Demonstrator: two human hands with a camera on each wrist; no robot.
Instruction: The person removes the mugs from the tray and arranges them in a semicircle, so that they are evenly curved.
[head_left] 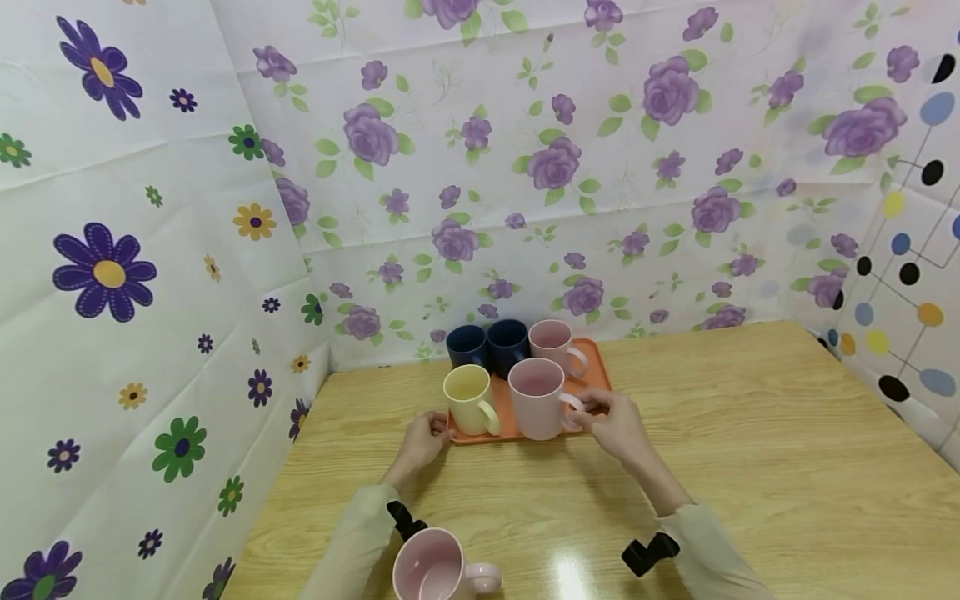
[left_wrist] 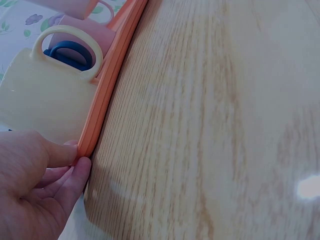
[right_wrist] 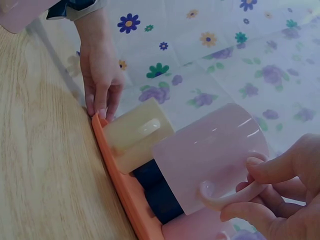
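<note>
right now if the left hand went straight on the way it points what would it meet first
The left hand pinches the orange tray at its corner, so that comes first; just beyond, the yellow mug looks next, though depth is unclear.

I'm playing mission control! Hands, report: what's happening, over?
Left hand: gripping corner of orange rectangular tray. Right hand: holding pink cylindrical mug by its handle, above tray. Possible obstacle: yellow cylindrical mug alongside.

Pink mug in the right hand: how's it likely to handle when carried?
Probably rigid: the pink mug has smooth, ceramic-looking walls. Likely somewhat slippery, given its glossy highlights. It may tilt or swing, since the right hand grips only the side handle.
</note>
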